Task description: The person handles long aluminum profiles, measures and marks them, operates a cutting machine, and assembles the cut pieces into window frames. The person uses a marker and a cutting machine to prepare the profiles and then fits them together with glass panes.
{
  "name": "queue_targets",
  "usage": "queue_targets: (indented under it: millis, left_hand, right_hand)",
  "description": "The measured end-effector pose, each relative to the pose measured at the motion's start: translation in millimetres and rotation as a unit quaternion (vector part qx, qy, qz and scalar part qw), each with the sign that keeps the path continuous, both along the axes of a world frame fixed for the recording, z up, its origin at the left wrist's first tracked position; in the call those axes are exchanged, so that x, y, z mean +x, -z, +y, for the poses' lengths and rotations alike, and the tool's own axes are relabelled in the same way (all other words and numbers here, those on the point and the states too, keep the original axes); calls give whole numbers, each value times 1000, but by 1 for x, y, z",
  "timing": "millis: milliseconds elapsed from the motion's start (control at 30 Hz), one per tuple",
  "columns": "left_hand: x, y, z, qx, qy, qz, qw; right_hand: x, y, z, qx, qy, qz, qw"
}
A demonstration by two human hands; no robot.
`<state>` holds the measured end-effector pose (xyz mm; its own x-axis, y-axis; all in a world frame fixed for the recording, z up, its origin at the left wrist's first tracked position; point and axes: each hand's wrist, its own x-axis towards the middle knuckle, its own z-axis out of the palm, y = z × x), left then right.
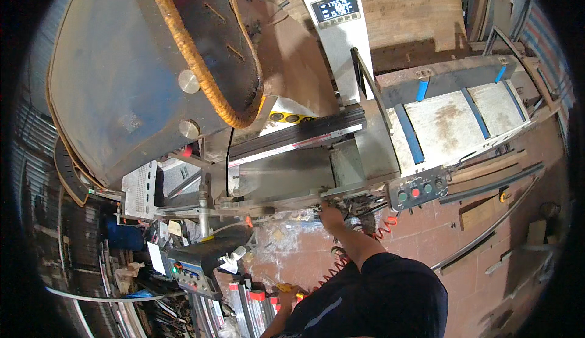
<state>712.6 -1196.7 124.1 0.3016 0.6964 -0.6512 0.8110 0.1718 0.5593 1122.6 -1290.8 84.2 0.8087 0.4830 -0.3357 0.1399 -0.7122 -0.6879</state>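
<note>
On the head view, I see the left hand (pixel 286 299) closed around a yellow object (pixel 284 287), beside red-ended bars (pixel 245 307). The right hand (pixel 331 217) is at the saw-like machine's (pixel 286 170) front edge; I can't tell its grip. A stained pale table (pixel 442 121) extends right above reddish floor tiles (pixel 414 240).

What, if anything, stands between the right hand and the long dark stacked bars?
The dusty brown metal front rail lies between the right hand, at its near side, and the long dark stacked bars beyond.
</note>
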Motion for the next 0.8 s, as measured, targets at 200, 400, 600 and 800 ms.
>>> queue_targets:
  millis: [200,400,600,800]
  left_hand:
    - [-4,-1,9,106,180,-7,978]
    - [-3,18,29,31,135,-16,990]
    - [-2,35,39,162,195,-219,942]
    - [10,30,44,-54,19,-93,994]
  right_hand:
    - [1,24,-12,-75,-61,-37,995]
    - [6,15,-25,-52,8,37,998]
    - [3,-1,-26,-49,26,22,998]
    - [3,-2,-34,-50,7,18,999]
